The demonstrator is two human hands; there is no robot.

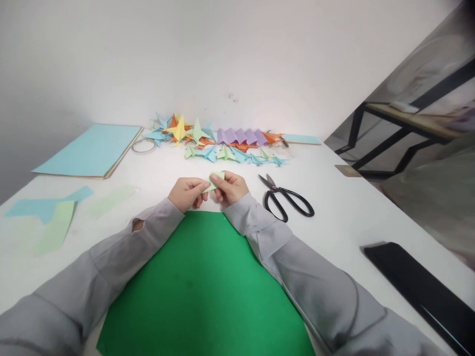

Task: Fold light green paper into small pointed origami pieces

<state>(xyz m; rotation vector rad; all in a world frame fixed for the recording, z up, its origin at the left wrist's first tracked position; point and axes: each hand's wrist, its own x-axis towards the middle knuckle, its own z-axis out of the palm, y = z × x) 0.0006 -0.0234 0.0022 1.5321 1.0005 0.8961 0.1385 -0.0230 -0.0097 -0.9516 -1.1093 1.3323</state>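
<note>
A small piece of light green paper [219, 176] is held between my two hands, above the far edge of a green sheet [200, 277]. My left hand [188, 192] pinches its lower left corner between thumb and finger. Closed on its right side is my right hand [232, 187], thumb on top and fingers behind. The paper looks folded, though the fingers cover part of it. To the right of my right hand lie scissors [287, 195] with black handles, their blades slightly apart.
Folded paper figures [180, 131] and a purple pleated strip [241, 137] line the wall. At left are a stack of coloured sheets [89, 148], a tape roll [144, 145], blue scraps [44, 206] and a green scrap [57, 226]. A black object [419, 291] lies at right.
</note>
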